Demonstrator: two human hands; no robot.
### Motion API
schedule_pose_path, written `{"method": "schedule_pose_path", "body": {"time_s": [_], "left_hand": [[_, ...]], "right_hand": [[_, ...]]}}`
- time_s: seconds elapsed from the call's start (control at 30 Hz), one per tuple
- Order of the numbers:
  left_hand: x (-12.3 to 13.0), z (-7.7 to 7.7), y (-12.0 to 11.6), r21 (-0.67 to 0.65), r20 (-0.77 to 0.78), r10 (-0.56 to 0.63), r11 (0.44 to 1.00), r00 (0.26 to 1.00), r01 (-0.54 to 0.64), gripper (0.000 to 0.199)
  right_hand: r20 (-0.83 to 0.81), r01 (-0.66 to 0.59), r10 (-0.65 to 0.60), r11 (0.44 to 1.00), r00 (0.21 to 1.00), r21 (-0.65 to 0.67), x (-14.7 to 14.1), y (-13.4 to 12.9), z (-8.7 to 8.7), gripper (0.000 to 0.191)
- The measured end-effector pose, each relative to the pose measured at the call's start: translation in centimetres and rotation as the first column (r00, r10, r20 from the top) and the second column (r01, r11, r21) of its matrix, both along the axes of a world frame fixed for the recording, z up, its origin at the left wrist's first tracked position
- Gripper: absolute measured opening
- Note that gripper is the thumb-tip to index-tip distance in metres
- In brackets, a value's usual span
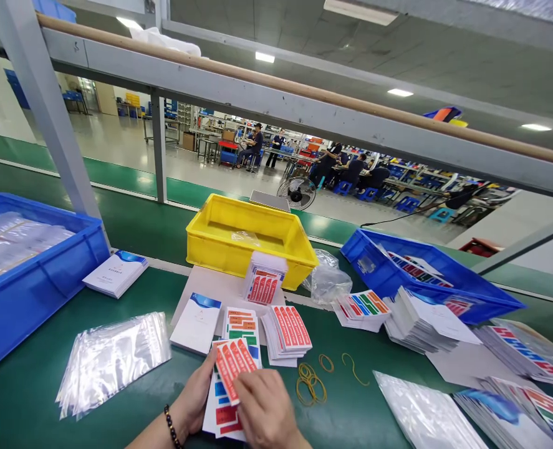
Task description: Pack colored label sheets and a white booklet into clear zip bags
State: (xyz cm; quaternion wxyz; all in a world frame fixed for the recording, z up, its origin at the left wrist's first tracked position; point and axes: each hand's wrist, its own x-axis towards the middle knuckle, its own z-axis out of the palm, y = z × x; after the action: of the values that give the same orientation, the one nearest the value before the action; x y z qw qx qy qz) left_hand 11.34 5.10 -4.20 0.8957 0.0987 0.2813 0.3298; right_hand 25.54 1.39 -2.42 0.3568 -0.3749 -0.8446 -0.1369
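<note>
My left hand (195, 394) is closed around the left edge of some sticker sheets, a beaded bracelet on its wrist. The top one is a red-striped sticker sheet (233, 365); blue and red printed sheets (224, 421) stick out below it. My right hand (269, 405) pinches the red sheet's lower right side, its fingertips partly hidden. Just beyond lies an orange and green sheet (241, 321). A booklet stack (196, 324) with a blue-topped cover sits to the left, and a stack of red sticker sheets (288, 333) to the right.
Clear plastic bags (117, 355) lie left, rubber bands (311, 383) right. A yellow bin (252, 249) stands behind, between a blue bin (33, 299) of bags and another blue bin (426, 274). More paper stacks (426, 321) and a plastic bag pile (426, 411) are at right.
</note>
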Motion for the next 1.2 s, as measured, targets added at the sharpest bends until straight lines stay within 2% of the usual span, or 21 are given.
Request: {"method": "schedule_pose_path", "body": {"time_s": [0.1, 0.2, 0.23, 0.3, 0.37, 0.43, 0.5, 0.57, 0.63, 0.73, 0.83, 0.9, 0.97, 1.0, 1.07, 1.1, 1.13, 1.17, 1.2], "left_hand": [[-0.2, -0.3, 0.0, 0.132, -0.093, 0.047, 0.991, 0.995, -0.034, 0.039], [-0.4, -0.5, -0.1, 0.238, -0.119, 0.075, 0.970, 0.990, -0.045, 0.036], [-0.5, -0.5, -0.2, 0.250, -0.114, 0.070, 0.968, 0.991, -0.040, 0.036], [-0.5, -0.4, -0.3, 0.243, -0.115, 0.047, 0.970, 0.992, -0.018, 0.037], [-0.5, -0.4, -0.3, 0.225, -0.140, 0.019, 0.974, 0.990, 0.013, 0.038], [-0.4, -0.6, -0.4, 0.222, -0.171, 0.006, 0.974, 0.985, 0.033, 0.040], [-0.4, -0.7, -0.5, 0.241, -0.187, 0.014, 0.970, 0.982, 0.032, 0.042], [-0.3, -0.8, -0.5, 0.259, -0.192, 0.022, 0.965, 0.981, 0.029, 0.043], [-0.3, -0.8, -0.5, 0.276, -0.197, 0.023, 0.961, 0.980, 0.033, 0.042], [-0.3, -0.6, -0.5, 0.290, -0.196, 0.021, 0.956, 0.980, 0.038, 0.039], [-0.3, -0.5, -0.5, 0.307, -0.193, 0.027, 0.951, 0.981, 0.034, 0.037], [-0.3, -0.4, -0.5, 0.328, -0.195, 0.024, 0.944, 0.981, 0.042, 0.038], [-0.4, -0.2, -0.6, 0.354, -0.208, 0.015, 0.933, 0.978, 0.061, 0.040], [-0.5, 0.0, -0.8, 0.375, -0.229, 0.011, 0.924, 0.973, 0.078, 0.040], [-0.9, 0.7, -1.0, 0.448, -0.313, -0.004, 0.881, 0.950, 0.151, 0.037], [-1.2, 1.3, -1.2, 0.510, -0.374, -0.005, 0.834, 0.928, 0.210, 0.034], [-1.5, 2.0, -1.3, 0.578, -0.443, 0.007, 0.767, 0.896, 0.279, 0.032], [-1.9, 2.8, -1.4, 0.654, -0.503, 0.040, 0.671, 0.863, 0.350, 0.029], [-2.4, 3.7, -1.5, 0.739, -0.552, 0.120, 0.529, 0.825, 0.417, 0.025]], "right_hand": [[0.053, -0.036, 0.038, 0.999, 0.998, -0.037, -2.1, -0.6, -1.7, 0.019], [-0.014, -0.052, 0.050, 0.993, 0.999, -0.103, -1.7, -0.5, -2.1, 0.024], [-0.061, -0.035, 0.026, 0.987, 0.998, -0.157, -1.2, -0.4, -1.9, 0.027], [-0.157, 0.049, -0.102, 0.949, 0.982, -0.312, 0.2, 0.1, -1.1, 0.027], [-0.206, 0.151, -0.292, 0.846, 0.934, -0.512, 1.4, 0.7, -0.3, 0.026], [-0.202, 0.181, -0.427, 0.701, 0.882, -0.690, 2.0, 1.3, -0.1, 0.024], [-0.181, 0.161, -0.487, 0.579, 0.854, -0.799, 1.9, 1.8, -0.4, 0.018], [-0.204, 0.110, -0.509, 0.520, 0.836, -0.847, 1.5, 2.1, -1.1, 0.020], [-0.271, 0.036, -0.520, 0.506, 0.810, -0.862, 1.1, 2.1, -1.8, 0.024], [-0.353, -0.029, -0.531, 0.523, 0.770, -0.852, 1.1, 1.8, -2.5, 0.028], [-0.353, 0.024, -0.532, 0.577, 0.769, -0.817, 1.6, 1.7, -2.8, 0.023], [-0.429, 0.023, -0.560, 0.626, 0.709, -0.779, 1.9, 1.8, -2.7, 0.023], [-0.578, -0.128, -0.558, 0.644, 0.595, -0.754, 1.9, 1.8, -2.3, 0.042], [-0.645, -0.254, -0.544, 0.625, 0.536, -0.738, 1.8, 1.8, -1.9, 0.046], [-0.727, -0.504, -0.517, 0.524, 0.453, -0.687, 1.8, 1.4, -0.7, 0.040], [-0.744, -0.582, -0.510, 0.473, 0.432, -0.662, 2.0, 1.2, 0.0, 0.035], [-0.755, -0.616, -0.509, 0.454, 0.413, -0.644, 2.2, 0.9, 0.9, 0.030], [-0.767, -0.614, -0.509, 0.477, 0.390, -0.629, 2.6, 0.7, 1.8, 0.027], [-0.788, -0.588, -0.503, 0.535, 0.354, -0.606, 2.9, 0.6, 2.7, 0.025]]}}
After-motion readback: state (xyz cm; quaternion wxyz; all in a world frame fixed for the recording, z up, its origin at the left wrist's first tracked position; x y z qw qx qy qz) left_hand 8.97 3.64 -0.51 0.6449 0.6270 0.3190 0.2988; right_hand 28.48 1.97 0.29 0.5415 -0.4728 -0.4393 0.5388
